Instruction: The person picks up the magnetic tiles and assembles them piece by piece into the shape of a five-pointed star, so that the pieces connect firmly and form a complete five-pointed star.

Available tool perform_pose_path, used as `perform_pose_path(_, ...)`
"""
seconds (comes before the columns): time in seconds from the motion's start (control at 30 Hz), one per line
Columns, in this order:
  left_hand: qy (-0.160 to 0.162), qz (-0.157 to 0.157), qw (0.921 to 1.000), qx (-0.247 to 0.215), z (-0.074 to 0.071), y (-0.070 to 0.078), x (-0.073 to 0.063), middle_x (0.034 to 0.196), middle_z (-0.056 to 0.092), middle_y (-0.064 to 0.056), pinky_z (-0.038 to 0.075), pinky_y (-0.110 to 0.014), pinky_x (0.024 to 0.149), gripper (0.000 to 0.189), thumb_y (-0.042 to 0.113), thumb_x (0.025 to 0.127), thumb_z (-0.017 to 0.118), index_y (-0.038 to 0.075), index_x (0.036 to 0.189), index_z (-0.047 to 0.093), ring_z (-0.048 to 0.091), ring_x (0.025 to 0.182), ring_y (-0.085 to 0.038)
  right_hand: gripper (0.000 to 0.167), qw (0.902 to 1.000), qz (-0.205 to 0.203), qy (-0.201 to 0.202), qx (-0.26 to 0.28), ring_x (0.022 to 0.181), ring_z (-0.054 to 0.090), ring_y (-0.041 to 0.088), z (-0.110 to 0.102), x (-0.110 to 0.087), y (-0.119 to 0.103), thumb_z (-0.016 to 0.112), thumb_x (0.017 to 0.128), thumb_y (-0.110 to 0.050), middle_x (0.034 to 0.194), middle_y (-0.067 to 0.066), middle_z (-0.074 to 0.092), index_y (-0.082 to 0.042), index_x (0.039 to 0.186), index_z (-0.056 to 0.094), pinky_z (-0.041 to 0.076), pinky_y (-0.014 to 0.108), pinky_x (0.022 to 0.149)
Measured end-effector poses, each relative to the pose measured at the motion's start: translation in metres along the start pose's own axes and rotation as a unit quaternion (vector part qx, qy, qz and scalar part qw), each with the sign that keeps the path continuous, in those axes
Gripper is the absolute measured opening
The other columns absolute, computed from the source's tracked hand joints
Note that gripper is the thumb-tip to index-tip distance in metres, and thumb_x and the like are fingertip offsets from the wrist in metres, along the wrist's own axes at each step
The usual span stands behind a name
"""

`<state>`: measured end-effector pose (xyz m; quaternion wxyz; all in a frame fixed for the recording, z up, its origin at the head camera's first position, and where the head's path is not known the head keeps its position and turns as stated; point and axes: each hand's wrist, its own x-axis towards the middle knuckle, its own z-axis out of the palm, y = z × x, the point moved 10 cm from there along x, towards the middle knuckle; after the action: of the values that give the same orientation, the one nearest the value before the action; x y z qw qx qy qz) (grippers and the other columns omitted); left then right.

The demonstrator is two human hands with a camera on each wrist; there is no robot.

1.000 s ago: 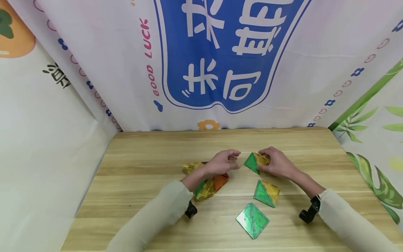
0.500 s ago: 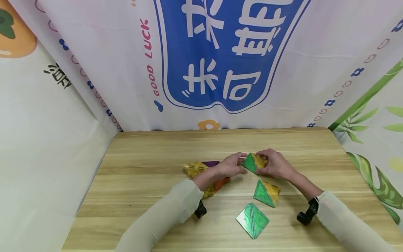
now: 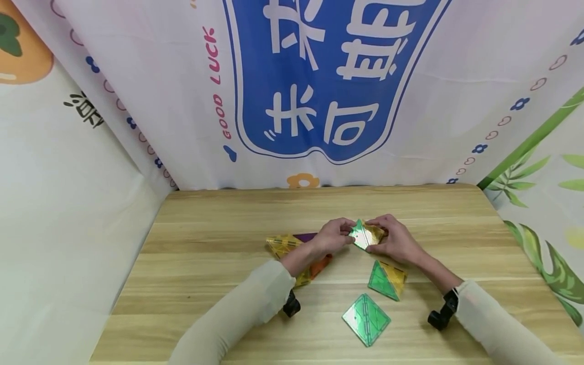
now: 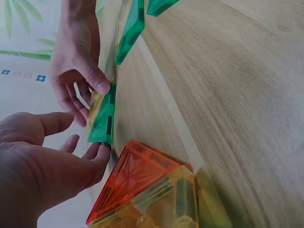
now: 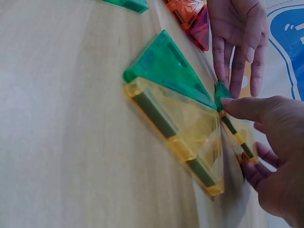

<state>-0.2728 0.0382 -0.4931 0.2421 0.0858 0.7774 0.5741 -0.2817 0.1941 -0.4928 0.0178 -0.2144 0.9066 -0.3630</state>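
Observation:
Thumb and fingers of my right hand [image 3: 397, 241] pinch a pair of triangular magnetic tiles, one green [image 3: 359, 239] and one yellow [image 3: 375, 234], joined into a diamond near the table's back. From the other side, my left hand [image 3: 329, 237] reaches the green tile. In the left wrist view its fingertips lie at the green edge [image 4: 103, 121] while its thumb stands apart from it. The pair is tilted in the right wrist view, with the right thumb on top and other fingers beneath. Left fingers look straight there.
Nearer the front lie another green-and-yellow pair [image 3: 384, 282] and a diamond of two green triangles [image 3: 366, 320]. Under the left forearm is a cluster with yellow [image 3: 282, 245], purple [image 3: 304, 236] and orange [image 3: 321, 265] tiles, partly hidden. A printed cloth [image 3: 191, 167] hangs behind the table.
My left hand has moved right, from above the cluster to the green tile. The right hand has shifted slightly left with the pair, which now tilts and catches the light.

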Motion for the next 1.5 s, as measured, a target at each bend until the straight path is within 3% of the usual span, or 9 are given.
perform_pose_path(0.17,0.015,-0.002,0.9998,-0.009,0.000,-0.002,0.001,0.142,0.062,-0.018,0.053,-0.041,0.110,0.044,-0.005,0.102,0.063,0.000,0.145,0.058,0.056,0.138,-0.034,0.060,0.9994,-0.017,0.018,0.023,0.110,0.060,0.031,0.001,0.000,0.002,0.095,0.079,-0.009,0.129,0.017,0.057,-0.002,0.133,0.070,0.054,0.029,0.085)
perform_pose_path(0.4,0.013,-0.004,0.9998,-0.012,0.003,0.000,0.003,0.143,0.062,-0.017,0.054,-0.041,0.108,0.042,-0.006,0.103,0.062,0.000,0.144,0.059,0.055,0.140,-0.034,0.050,0.9965,-0.014,0.002,0.083,0.128,0.059,0.037,0.007,0.001,0.007,0.090,0.085,-0.010,0.137,0.015,0.064,-0.007,0.131,0.071,0.049,0.030,0.105)
perform_pose_path(0.57,0.013,-0.008,0.9999,-0.001,0.001,-0.001,0.002,0.145,0.061,-0.016,0.053,-0.042,0.110,0.041,-0.003,0.104,0.062,0.000,0.144,0.060,0.055,0.140,-0.033,0.046,0.9936,0.002,-0.007,0.112,0.123,0.060,0.033,0.008,0.002,0.008,0.087,0.088,-0.009,0.134,0.016,0.066,-0.006,0.131,0.071,0.050,0.023,0.090)
perform_pose_path(0.73,0.016,-0.001,0.9998,0.007,-0.007,0.002,-0.002,0.146,0.061,-0.015,0.056,-0.039,0.104,0.039,0.000,0.105,0.061,0.003,0.143,0.063,0.057,0.137,-0.031,0.045,0.9918,0.009,-0.006,0.128,0.108,0.059,0.023,0.005,0.005,0.004,0.086,0.089,-0.007,0.136,0.016,0.066,-0.006,0.131,0.071,0.052,0.023,0.073)
perform_pose_path(0.97,0.029,0.031,0.9991,-0.008,-0.026,0.010,-0.008,0.142,0.065,-0.013,0.057,-0.044,0.103,0.033,-0.002,0.105,0.060,0.005,0.136,0.070,0.063,0.130,-0.030,0.044,0.9864,0.004,-0.002,0.164,0.058,0.045,0.008,-0.002,0.010,-0.012,0.085,0.091,-0.012,0.134,0.017,0.067,-0.008,0.133,0.071,0.044,0.023,0.052)
perform_pose_path(1.17,0.039,0.065,0.9968,-0.024,-0.045,0.016,-0.017,0.130,0.071,-0.013,0.057,-0.055,0.100,0.029,-0.006,0.103,0.060,0.002,0.128,0.074,0.070,0.110,-0.024,0.042,0.9762,0.018,-0.009,0.216,0.048,0.038,0.006,-0.001,0.015,-0.027,0.082,0.094,-0.014,0.137,0.017,0.067,-0.010,0.134,0.071,0.037,0.022,0.046)
perform_pose_path(1.37,0.043,0.072,0.9964,-0.013,-0.066,0.019,-0.024,0.125,0.074,-0.013,0.057,-0.055,0.099,0.027,-0.007,0.101,0.062,0.002,0.123,0.075,0.070,0.102,-0.019,0.041,0.9655,0.015,-0.021,0.259,0.053,0.034,0.005,0.008,0.025,-0.047,0.079,0.097,-0.011,0.141,0.016,0.065,-0.008,0.136,0.070,0.035,0.020,0.051)
perform_pose_path(1.43,0.040,0.064,0.9969,-0.021,-0.074,0.017,-0.028,0.126,0.073,-0.013,0.058,-0.055,0.099,0.027,-0.006,0.101,0.062,0.002,0.124,0.075,0.071,0.103,-0.020,0.040,0.9639,0.008,-0.028,0.265,0.068,0.051,0.002,0.011,0.030,-0.053,0.078,0.097,-0.010,0.142,0.014,0.065,-0.009,0.136,0.070,0.045,0.016,0.062)
perform_pose_path(1.5,0.034,0.057,0.9971,-0.038,-0.082,0.015,-0.031,0.127,0.072,-0.016,0.058,-0.054,0.100,0.028,-0.007,0.102,0.061,0.000,0.125,0.074,0.072,0.106,-0.022,0.040,0.9625,0.000,-0.037,0.269,0.097,0.063,0.005,0.015,0.036,-0.060,0.077,0.097,-0.009,0.143,0.012,0.064,-0.009,0.136,0.070,0.052,0.016,0.082)
